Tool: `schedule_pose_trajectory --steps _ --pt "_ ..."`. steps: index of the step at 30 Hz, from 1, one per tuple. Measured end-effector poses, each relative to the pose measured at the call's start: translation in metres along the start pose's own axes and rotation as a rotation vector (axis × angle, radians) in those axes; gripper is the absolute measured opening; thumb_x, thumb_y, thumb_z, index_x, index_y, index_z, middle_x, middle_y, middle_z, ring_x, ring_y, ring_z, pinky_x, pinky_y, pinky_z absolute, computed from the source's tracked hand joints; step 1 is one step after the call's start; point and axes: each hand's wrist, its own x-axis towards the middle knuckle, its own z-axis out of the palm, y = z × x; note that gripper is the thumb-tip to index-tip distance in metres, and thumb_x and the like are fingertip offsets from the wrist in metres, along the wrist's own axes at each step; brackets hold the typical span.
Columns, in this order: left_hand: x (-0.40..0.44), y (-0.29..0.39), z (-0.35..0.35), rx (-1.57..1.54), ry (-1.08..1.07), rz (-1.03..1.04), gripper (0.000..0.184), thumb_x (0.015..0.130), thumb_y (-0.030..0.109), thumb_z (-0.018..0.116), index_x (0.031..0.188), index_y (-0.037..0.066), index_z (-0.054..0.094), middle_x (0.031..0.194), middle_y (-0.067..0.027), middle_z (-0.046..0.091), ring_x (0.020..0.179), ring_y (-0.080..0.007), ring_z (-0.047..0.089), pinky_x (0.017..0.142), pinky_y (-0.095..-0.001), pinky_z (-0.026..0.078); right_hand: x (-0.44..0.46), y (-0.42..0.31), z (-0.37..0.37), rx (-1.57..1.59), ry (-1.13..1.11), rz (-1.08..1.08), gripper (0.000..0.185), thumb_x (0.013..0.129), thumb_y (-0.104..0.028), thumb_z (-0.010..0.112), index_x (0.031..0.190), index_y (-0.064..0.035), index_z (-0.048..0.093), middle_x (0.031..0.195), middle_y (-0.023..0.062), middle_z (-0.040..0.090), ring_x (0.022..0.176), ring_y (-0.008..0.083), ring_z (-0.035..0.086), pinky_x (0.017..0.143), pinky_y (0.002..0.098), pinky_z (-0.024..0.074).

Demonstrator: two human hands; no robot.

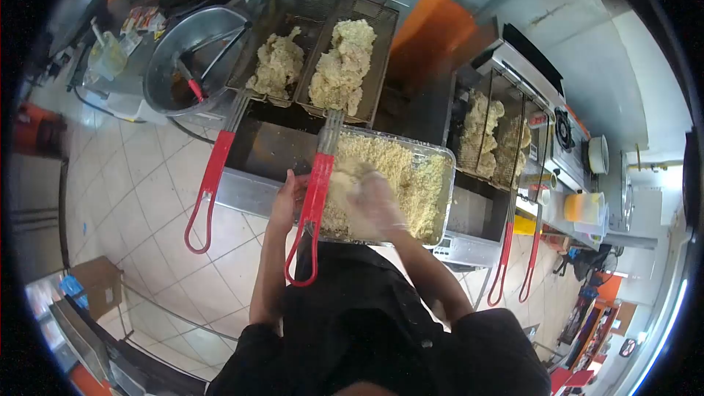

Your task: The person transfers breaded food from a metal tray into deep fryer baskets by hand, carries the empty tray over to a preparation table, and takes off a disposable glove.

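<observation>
A metal tray (449,198) full of pale yellow crumbs (422,187) lies in front of me. Over the crumbs is my right hand (375,202), blurred by motion and coated with pale coating; a pale, crumb-covered lump (345,176) is at its fingers, but the grip is unclear. My left hand (291,194) is at the tray's left edge, partly behind the red handle (317,191) of a fryer basket, so its fingers are mostly hidden. Breaded pieces (343,70) fill that basket, and more breaded pieces (279,66) lie in the basket beside it.
On the right, two more baskets (495,132) hold breaded pieces, their red handles pointing toward me. A large metal bowl (165,51) with utensils stands at the left. Beyond the right fryer are a stove (565,128) and a container with orange contents (579,207).
</observation>
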Motion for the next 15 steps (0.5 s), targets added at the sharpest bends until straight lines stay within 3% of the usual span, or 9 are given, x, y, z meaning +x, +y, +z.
schedule_pose_trajectory --steps 1,3,4,6,7,10,12,14,15 --pt "0.001 -0.003 -0.003 0.028 0.005 0.022 0.068 0.096 0.057 0.03 0.119 -0.001 0.056 0.105 -0.0096 0.063 0.089 -0.0162 0.059 0.08 -0.0312 0.047 0.002 -0.001 -0.005 0.017 -0.062 -0.011 0.037 0.083 -0.021 0.058 0.111 0.0031 0.056 0.087 0.0142 0.059 0.081 0.0251 0.061 0.072 0.0378 0.0519" --pt "0.002 -0.007 -0.004 0.083 0.021 0.065 0.069 0.096 0.058 0.031 0.119 -0.001 0.056 0.104 -0.0095 0.063 0.087 -0.0161 0.059 0.077 -0.0311 0.047 0.002 -0.01 -0.049 0.493 -0.067 0.224 0.038 0.078 -0.021 0.064 0.11 -0.0008 0.058 0.092 0.0125 0.064 0.085 0.021 0.062 0.075 0.0337 0.0522" --pt "0.017 -0.03 -0.013 -0.076 -0.003 0.03 0.069 0.095 0.059 0.031 0.12 -0.001 0.056 0.104 -0.0092 0.063 0.085 -0.0158 0.059 0.074 -0.0307 0.047 -0.005 -0.028 -0.085 0.726 -0.094 0.291 0.038 0.077 -0.019 0.067 0.11 -0.0019 0.059 0.093 0.0111 0.065 0.086 0.019 0.063 0.076 0.0326 0.0521" --pt "0.021 -0.039 -0.019 -0.103 -0.031 0.038 0.069 0.095 0.059 0.031 0.12 0.0 0.057 0.104 -0.0083 0.063 0.084 -0.0149 0.058 0.073 -0.0303 0.047 0.029 0.032 -0.077 0.792 0.014 0.092 0.039 0.074 -0.016 0.071 0.108 -0.0009 0.059 0.094 0.0091 0.066 0.082 0.0163 0.063 0.072 0.0288 0.0523" --pt "0.022 -0.04 -0.02 -0.112 -0.05 0.044 0.069 0.095 0.059 0.032 0.12 0.0 0.057 0.104 -0.0078 0.063 0.084 -0.0144 0.058 0.073 -0.0302 0.047 0.04 0.025 -0.106 0.81 -0.017 0.067 0.04 0.072 -0.011 0.073 0.107 0.0003 0.058 0.095 0.0101 0.066 0.079 0.017 0.064 0.069 0.0287 0.0532" --pt "0.016 -0.029 -0.014 -0.08 -0.015 0.044 0.069 0.094 0.06 0.033 0.119 0.0 0.057 0.104 -0.0065 0.063 0.084 -0.0138 0.058 0.073 -0.0296 0.047 0.094 -0.035 -0.146 0.934 -0.013 -0.001 0.049 0.08 -0.002 0.063 0.125 0.0031 0.046 0.112 0.0143 0.06 0.097 0.0228 0.062 0.083 0.0357 0.0518" --pt "0.018 -0.034 -0.017 -0.106 -0.005 0.009 0.07 0.093 0.062 0.034 0.119 0.001 0.058 0.104 -0.0057 0.063 0.085 -0.0136 0.058 0.073 -0.0292 0.047 0.12 -0.091 -0.168 0.843 -0.059 0.013 0.047 0.084 -0.01 0.06 0.127 0.0042 0.046 0.114 0.0144 0.059 0.104 0.0221 0.058 0.095 0.0331 0.0415" --pt "0.021 -0.034 -0.016 -0.111 -0.011 -0.022 0.071 0.093 0.062 0.035 0.119 0.001 0.059 0.103 -0.0057 0.063 0.084 -0.0137 0.057 0.073 -0.0291 0.047 0.201 -0.085 -0.154 0.466 0.08 -0.141 0.051 0.079 -0.027 0.068 0.116 0.006 0.057 0.111 0.0163 0.06 0.099 0.026 0.058 0.093 0.0357 0.0411" --pt "0.021 -0.033 -0.017 -0.103 -0.015 -0.037 0.071 0.092 0.062 0.036 0.119 0.001 0.059 0.103 -0.0061 0.063 0.084 -0.0137 0.057 0.073 -0.0292 0.047 0.203 -0.111 -0.156 0.615 0.09 -0.169 0.049 0.08 -0.032 0.067 0.111 0.0052 0.06 0.109 0.0184 0.062 0.097 0.0275 0.06 0.091 0.0345 0.0437"
